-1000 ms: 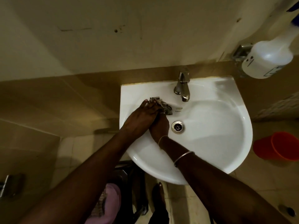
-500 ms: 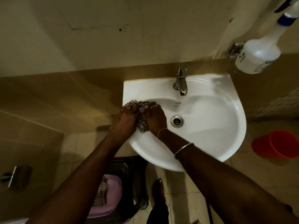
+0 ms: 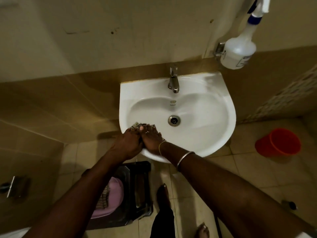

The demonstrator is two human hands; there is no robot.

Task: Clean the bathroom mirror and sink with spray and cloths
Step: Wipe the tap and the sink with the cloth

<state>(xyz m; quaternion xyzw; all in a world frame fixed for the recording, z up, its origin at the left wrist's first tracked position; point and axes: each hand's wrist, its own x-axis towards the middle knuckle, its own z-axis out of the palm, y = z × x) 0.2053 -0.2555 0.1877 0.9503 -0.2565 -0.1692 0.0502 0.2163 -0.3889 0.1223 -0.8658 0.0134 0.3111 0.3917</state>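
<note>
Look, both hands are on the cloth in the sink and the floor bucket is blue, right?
No: the head view shows the bucket is red, not blue. The left hand and right hand are on the cloth in the sink.

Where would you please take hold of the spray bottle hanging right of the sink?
By the slim neck under the blue collar, from the front: the spray bottle hangs head-up by the wall, and its body looks wide to wrap.
</note>
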